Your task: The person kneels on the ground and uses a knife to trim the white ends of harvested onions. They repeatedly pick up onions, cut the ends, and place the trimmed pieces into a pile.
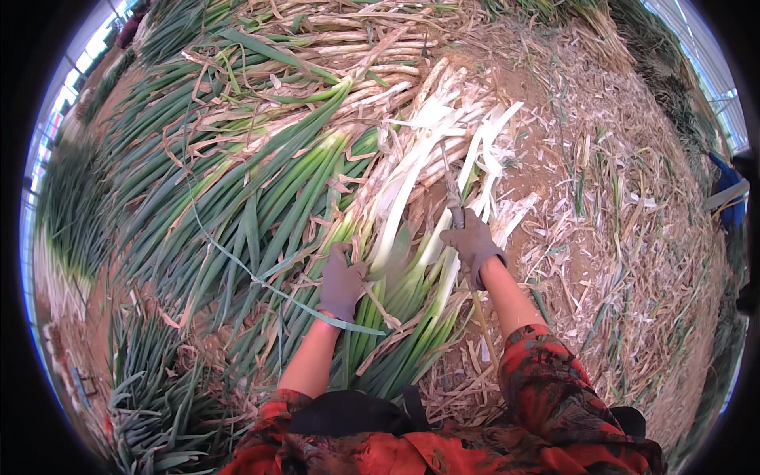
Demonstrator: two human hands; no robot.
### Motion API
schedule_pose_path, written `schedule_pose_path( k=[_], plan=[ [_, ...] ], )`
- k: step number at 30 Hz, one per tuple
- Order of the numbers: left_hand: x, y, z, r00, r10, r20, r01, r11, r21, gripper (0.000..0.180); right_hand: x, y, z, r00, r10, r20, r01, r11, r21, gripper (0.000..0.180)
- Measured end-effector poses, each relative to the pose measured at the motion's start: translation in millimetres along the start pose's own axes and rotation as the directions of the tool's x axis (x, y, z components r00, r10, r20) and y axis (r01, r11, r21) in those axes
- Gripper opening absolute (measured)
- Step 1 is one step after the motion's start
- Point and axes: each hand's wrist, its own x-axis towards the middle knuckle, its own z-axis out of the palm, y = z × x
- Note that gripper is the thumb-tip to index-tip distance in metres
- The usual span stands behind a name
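My left hand [342, 283], in a grey-brown glove, is closed at the edge of the green onions [309, 170], its fingers curled round a stalk. My right hand [475, 247], gloved alike, grips the grey handle of a thin rod-like tool [454, 194], whose narrow tip points away from me among the white stems. A thin tan hose [480, 324] runs down from near that hand. Peeled white onion stems [412, 178] lie between and beyond my hands. Leaves between the hands are blurred.
A pale teal strap [253, 277] runs across the leaves and over my left wrist. Dry husks [625, 261] cover the soil at right. More bundled onions [67, 206] stand at far left, with dark green leaves [154, 388] at lower left. Something blue [728, 190] sits at the right edge.
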Motion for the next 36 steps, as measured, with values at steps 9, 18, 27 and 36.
schedule_pose_path(
  k=[9, 18, 27, 36],
  plan=[
    [-18, 32, 41, 0.91, -0.076, 0.408, -0.091, 0.922, 0.375, 0.094, 45, 1, -31, 0.997, -0.058, -0.048, 0.05, 0.989, -0.142, 0.059],
    [-43, 18, 45, 0.684, 0.343, 0.644, -0.728, 0.374, 0.575, 0.054, 7, 31, -28, 0.999, -0.033, 0.007, 0.034, 0.992, -0.125, 0.051],
    [59, 17, 9, 0.919, 0.389, 0.064, -0.248, 0.446, 0.86, 0.039, -80, 4, 9, 0.939, -0.136, 0.315, 0.208, 0.955, -0.209, 0.05],
    [70, 46, 7, 0.985, 0.138, 0.1, -0.169, 0.72, 0.673, 0.038, -117, 6, 25, 0.894, -0.144, 0.424, 0.275, 0.924, -0.267, 0.049]
  ],
)
